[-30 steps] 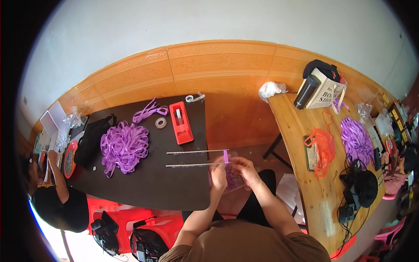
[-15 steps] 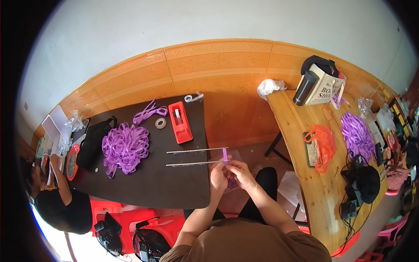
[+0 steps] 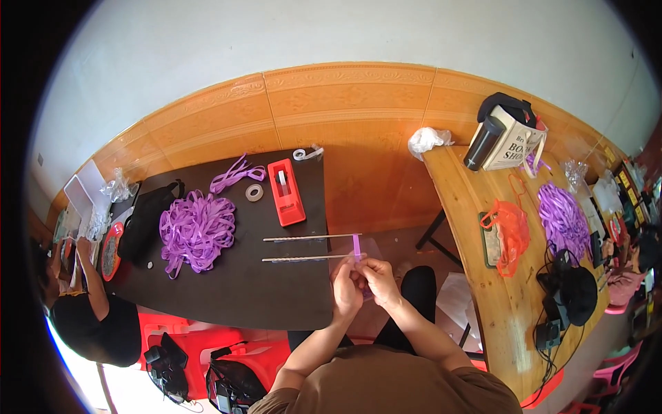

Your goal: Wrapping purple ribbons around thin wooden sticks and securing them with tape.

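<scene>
Right hand nearer left hand (ribbon beside)

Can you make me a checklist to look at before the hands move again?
1. Two sticks lying apart, poking past the dark table's edge: ok.
2. Purple strip reaching across both sticks: ok.
3. Left hand and right hand close together by the strip's lower end: ok.
4. Strip's end pinched tightly: cannot tell, fingers hide it.
5. Red tape dispenser on the dark table: ok.
</scene>
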Tool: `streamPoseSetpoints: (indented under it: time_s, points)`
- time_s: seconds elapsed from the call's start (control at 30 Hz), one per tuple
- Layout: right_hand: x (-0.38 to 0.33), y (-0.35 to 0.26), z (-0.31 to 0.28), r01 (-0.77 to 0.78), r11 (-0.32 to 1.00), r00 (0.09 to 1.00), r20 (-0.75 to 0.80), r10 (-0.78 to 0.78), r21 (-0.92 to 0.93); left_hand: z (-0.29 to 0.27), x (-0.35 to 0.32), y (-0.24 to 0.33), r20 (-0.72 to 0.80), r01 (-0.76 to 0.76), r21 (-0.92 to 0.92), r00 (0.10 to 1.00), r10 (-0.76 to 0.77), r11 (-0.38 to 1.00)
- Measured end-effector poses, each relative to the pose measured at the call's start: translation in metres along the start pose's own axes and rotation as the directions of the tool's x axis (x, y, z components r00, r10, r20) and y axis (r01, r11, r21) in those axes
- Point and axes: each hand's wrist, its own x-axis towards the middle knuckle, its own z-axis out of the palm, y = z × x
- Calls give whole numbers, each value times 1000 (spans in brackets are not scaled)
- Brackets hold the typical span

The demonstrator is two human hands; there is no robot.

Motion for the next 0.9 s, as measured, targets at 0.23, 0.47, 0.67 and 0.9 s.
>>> streamPoseSetpoints:
  time_s: [0.23,0.47,0.67,0.9]
  points:
    - [-4,-2,3,67,998,997,34,-67,-4,5,-4,5,-12,34,2,999,-34,999]
    - [-9,-11,7,61,997,998,27,-60,-46,11,-10,5,-61,10,24,998,-8,1000]
    - [-11,-16,12,89,995,996,5,-89,-42,26,-21,11,-99,31,-30,995,-33,999]
    - [-17,-39,9,2,997,1000,6,-2,-79,59,-35,42,-137,213,-124,964,-229,969]
